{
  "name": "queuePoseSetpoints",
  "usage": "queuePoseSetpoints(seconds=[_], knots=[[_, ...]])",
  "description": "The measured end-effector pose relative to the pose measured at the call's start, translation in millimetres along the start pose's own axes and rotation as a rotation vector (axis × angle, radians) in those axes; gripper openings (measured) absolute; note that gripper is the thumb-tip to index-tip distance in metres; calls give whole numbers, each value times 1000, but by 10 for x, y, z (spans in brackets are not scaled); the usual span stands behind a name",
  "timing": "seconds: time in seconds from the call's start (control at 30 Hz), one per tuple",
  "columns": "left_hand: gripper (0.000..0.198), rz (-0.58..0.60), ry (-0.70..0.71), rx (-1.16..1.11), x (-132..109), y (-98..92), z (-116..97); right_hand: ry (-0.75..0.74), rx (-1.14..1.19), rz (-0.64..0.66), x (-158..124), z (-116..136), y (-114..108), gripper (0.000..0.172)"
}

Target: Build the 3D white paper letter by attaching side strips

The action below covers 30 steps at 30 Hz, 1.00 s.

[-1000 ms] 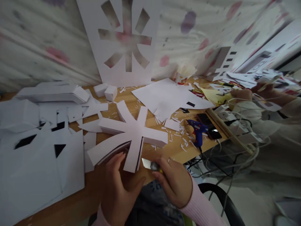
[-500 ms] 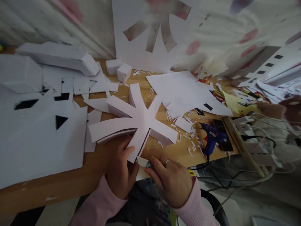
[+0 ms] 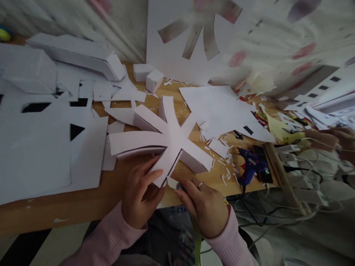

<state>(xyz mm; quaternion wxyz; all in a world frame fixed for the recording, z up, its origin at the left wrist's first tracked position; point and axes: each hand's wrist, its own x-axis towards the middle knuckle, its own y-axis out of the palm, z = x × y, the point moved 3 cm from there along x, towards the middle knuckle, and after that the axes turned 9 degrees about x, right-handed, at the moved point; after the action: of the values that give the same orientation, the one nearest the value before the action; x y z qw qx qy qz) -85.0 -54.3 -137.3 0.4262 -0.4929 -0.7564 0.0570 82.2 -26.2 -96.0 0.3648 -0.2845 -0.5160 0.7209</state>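
- at the near edge of the bare wooden table (image 3: 83, 207), the left hand (image 3: 140, 195), in a pink sleeve, pinches the lowest arm of a thick white star-shaped board cut-out (image 3: 166, 138) between thumb and fingers.
- just to its right, the right hand (image 3: 206, 208), a ring on one finger, has its fingers curled tight round a utility knife (image 3: 172, 182); the pale metal blade shows past the fingertips and touches the end of that same arm.
- the cut-out lies flat near the middle of the table, its other arms fanning toward the far edge.
- large flat white sheets with dark triangular and oblong holes (image 3: 41, 155) cover the left half of the table.
- right of the cut-out, small white paper scraps (image 3: 222, 162) litter the wood; a blue glue gun (image 3: 249, 166) lies near the right edge.
- beyond the scraps lies a broad white paper sheet (image 3: 222, 107).
- two small white blocks (image 3: 154, 79) sit by the far edge, and a long white box (image 3: 74, 55) lies toward the far left corner.
- a tall white board with a star-shaped hole (image 3: 172, 62) leans upright at the far edge.
- past the right edge, white cables (image 3: 299, 155) tangle, and another person's hand (image 3: 341, 138) shows, blurred.
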Motion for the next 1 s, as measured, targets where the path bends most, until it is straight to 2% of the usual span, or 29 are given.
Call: queuePoseSetpoints(seconds=[0.1, 0.2, 0.33, 0.47, 0.57, 0.67, 0.73, 0.8, 0.87, 0.93, 1.0], knots=[[57, -53, 29, -63, 88, -65, -41, 0, 153, 25, 51, 33, -128, 52], [64, -95, 114, -37, 327, -175, -103, 8, 273, 0, 128, 85, -352, 50], [59, -154, 186, 35, 904, -400, -175, 63, 487, -96, 167, 120, -756, 26], [34, -109, 290, 13, 1571, -651, -321, 200, 811, -193, 84, 80, -1107, 21], [26, -14, 431, 66, 1865, -753, -471, 215, 933, -259, 84, 81, -1242, 23], [28, 40, 518, 129, 1864, -726, -563, 201, 835, -258, 180, 154, -1237, 29], [30, 14, 538, 185, 1746, -673, -584, 240, 686, -234, 250, 221, -1162, 23], [33, -78, 565, 212, 1611, -637, -597, 273, 505, -237, 298, 288, -1076, 16], [33, -195, 598, 207, 1522, -621, -609, 254, 368, -256, 329, 343, -1003, 16], [27, -277, 624, 207, 1510, -599, -622, 215, 308, -240, 353, 368, -948, 14], [21, -301, 616, 210, 1564, -555, -631, 206, 294, -200, 373, 357, -916, 13]])
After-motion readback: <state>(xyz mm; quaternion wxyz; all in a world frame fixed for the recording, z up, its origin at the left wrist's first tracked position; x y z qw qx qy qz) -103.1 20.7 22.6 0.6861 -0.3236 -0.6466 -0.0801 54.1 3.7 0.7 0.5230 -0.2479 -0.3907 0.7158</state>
